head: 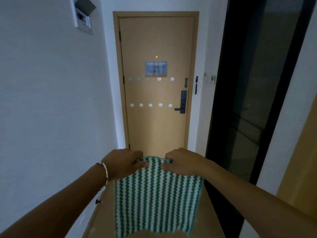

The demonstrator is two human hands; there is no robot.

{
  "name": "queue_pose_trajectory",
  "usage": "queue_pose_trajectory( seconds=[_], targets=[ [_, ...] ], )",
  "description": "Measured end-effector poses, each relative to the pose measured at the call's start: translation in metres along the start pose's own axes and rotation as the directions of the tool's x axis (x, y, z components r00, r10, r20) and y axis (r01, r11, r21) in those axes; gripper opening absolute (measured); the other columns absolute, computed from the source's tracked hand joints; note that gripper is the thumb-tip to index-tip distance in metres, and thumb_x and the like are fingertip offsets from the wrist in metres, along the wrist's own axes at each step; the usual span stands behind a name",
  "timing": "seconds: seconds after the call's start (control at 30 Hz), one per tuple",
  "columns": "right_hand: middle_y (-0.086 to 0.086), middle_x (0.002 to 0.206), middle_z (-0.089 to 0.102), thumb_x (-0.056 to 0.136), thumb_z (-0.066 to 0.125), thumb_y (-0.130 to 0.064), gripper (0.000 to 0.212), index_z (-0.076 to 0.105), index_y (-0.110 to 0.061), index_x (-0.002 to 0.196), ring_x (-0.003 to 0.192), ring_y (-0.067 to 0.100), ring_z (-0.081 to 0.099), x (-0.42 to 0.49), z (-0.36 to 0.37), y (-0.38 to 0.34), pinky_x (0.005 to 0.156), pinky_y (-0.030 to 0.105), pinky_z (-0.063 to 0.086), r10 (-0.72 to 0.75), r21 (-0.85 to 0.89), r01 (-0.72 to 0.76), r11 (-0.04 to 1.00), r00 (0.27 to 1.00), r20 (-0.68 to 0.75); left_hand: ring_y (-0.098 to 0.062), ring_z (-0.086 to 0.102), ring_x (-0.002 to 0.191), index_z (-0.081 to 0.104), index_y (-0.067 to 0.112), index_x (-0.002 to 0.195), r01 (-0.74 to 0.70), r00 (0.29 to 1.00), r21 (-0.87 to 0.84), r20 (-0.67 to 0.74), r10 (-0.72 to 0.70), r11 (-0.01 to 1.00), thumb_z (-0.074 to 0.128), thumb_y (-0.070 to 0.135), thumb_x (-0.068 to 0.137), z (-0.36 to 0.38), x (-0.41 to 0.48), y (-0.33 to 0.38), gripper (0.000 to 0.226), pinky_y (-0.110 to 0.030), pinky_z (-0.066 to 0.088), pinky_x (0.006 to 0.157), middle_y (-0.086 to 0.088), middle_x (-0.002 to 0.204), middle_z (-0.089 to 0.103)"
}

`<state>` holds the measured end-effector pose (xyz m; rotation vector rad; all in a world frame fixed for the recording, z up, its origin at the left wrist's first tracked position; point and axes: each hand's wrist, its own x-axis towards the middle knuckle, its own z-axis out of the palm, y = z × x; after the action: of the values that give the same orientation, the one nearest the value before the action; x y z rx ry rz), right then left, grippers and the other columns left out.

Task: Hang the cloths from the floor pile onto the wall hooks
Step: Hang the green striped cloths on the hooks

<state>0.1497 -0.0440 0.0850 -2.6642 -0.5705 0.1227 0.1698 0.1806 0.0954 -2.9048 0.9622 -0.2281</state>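
Your left hand [126, 163] and right hand [181, 161] pinched the soft, limp green-and-white striped cloth [157, 196] by its top edge, fingers closed on it.

Ahead of me stands a closed tan door [156, 127] carrying a notice [156, 68], a peephole [156, 57] and a black lock [183, 103]. An open panel box [83, 16] is mounted on the wall to my left.
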Motion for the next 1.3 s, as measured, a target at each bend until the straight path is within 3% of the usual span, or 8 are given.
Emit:
queue_pose_trajectory(
  seconds=[0.13, 0.3, 0.43, 0.57, 0.77, 0.93, 1.07, 1.3],
  targets=[
    [-0.002, 0.072, 0.053, 0.095, 0.051, -0.047, 0.041, 0.054, -0.013, 0.072, 0.062, 0.008, 0.045, 0.069, -0.024, 0.035, 0.057, 0.026, 0.033, 0.042, -0.032, -0.042, 0.999, 0.999, -0.017, -0.011, 0.050, 0.069, 0.049, 0.020, 0.098, -0.010, 1.000, -0.021, -0.020, 0.010, 1.000, 0.027, 0.057, 0.094, 0.009, 0.069, -0.040, 0.043, -0.026, 0.042, 0.066, 0.012, 0.067, 0.044],
    [0.005, 0.082, 0.059, 0.095, 0.051, -0.045, 0.042, 0.061, -0.006, 0.083, 0.071, 0.012, 0.051, 0.161, -0.064, 0.059, 0.062, 0.028, 0.037, 0.055, -0.068, -0.059, 0.996, 0.997, -0.059, -0.013, 0.054, 0.070, 0.044, 0.023, 0.091, -0.024, 0.999, -0.116, -0.051, 0.018, 0.993, 0.030, 0.054, 0.095, 0.007, 0.160, -0.107, 0.034, -0.025, 0.042, 0.062, 0.008, 0.071, 0.050],
    [-0.006, 0.072, 0.050, 0.097, 0.049, -0.044, 0.034, 0.048, -0.026, 0.067, 0.065, 0.006, 0.046, 0.214, -0.080, 0.076, 0.062, 0.027, 0.038, 0.071, -0.131, -0.074, 0.989, 0.997, -0.026, -0.014, 0.059, 0.075, 0.050, 0.020, 0.098, -0.053, 0.998, -0.149, -0.030, 0.049, 0.988, 0.029, 0.052, 0.096, 0.016, 0.212, -0.143, 0.038, -0.019, 0.041, 0.061, 0.005, 0.078, 0.056],
    [-0.005, 0.072, 0.051, 0.097, 0.049, -0.043, 0.035, 0.049, -0.022, 0.069, 0.067, 0.008, 0.047, 0.265, -0.090, 0.091, 0.060, 0.026, 0.037, 0.082, -0.154, -0.086, 0.984, 0.996, -0.033, -0.010, 0.052, 0.067, 0.044, 0.024, 0.092, -0.057, 0.997, -0.150, -0.053, 0.050, 0.987, 0.027, 0.051, 0.097, 0.031, 0.248, -0.175, 0.032, -0.024, 0.043, 0.063, 0.009, 0.070, 0.049],
    [-0.006, 0.069, 0.049, 0.097, 0.048, -0.044, 0.038, 0.043, -0.027, 0.063, 0.067, 0.011, 0.048, 0.359, -0.086, 0.107, 0.063, 0.030, 0.039, 0.022, -0.181, -0.022, 0.983, 1.000, -0.002, -0.012, 0.051, 0.072, 0.044, 0.023, 0.094, 0.035, 0.999, -0.109, -0.035, -0.039, 0.993, 0.026, 0.051, 0.098, 0.053, 0.292, -0.240, 0.033, -0.027, 0.040, 0.066, 0.011, 0.071, 0.045],
    [-0.009, 0.068, 0.044, 0.098, 0.046, -0.042, 0.038, 0.040, -0.028, 0.063, 0.060, 0.003, 0.041, 0.450, -0.090, 0.132, 0.056, 0.025, 0.033, -0.058, -0.223, 0.070, 0.972, 0.997, 0.059, 0.000, 0.041, 0.060, 0.040, 0.024, 0.089, 0.080, 0.997, -0.103, -0.003, -0.081, 0.991, 0.027, 0.049, 0.098, 0.071, 0.347, -0.299, 0.029, -0.018, 0.033, 0.055, 0.012, 0.069, 0.044],
    [-0.010, 0.070, 0.043, 0.099, 0.044, -0.043, 0.036, 0.039, -0.031, 0.065, 0.062, 0.001, 0.040, 0.532, -0.105, 0.164, 0.054, 0.021, 0.029, -0.089, -0.248, 0.105, 0.963, 0.993, 0.076, -0.006, 0.046, 0.063, 0.044, 0.022, 0.092, 0.119, 0.993, -0.115, 0.010, -0.119, 0.986, 0.028, 0.046, 0.099, 0.083, 0.409, -0.348, 0.030, -0.022, 0.036, 0.057, 0.009, 0.071, 0.047],
    [0.004, 0.085, 0.058, 0.098, 0.044, -0.043, 0.044, 0.062, -0.002, 0.098, 0.069, 0.011, 0.048, 0.679, -0.132, 0.215, 0.056, 0.020, 0.032, -0.144, -0.194, 0.158, 0.968, 0.986, 0.084, -0.011, 0.054, 0.069, 0.050, 0.020, 0.098, 0.218, 0.973, -0.253, -0.015, -0.229, 0.943, 0.032, 0.045, 0.098, 0.103, 0.505, -0.434, 0.031, -0.023, 0.042, 0.061, 0.006, 0.077, 0.056]
  ],
)
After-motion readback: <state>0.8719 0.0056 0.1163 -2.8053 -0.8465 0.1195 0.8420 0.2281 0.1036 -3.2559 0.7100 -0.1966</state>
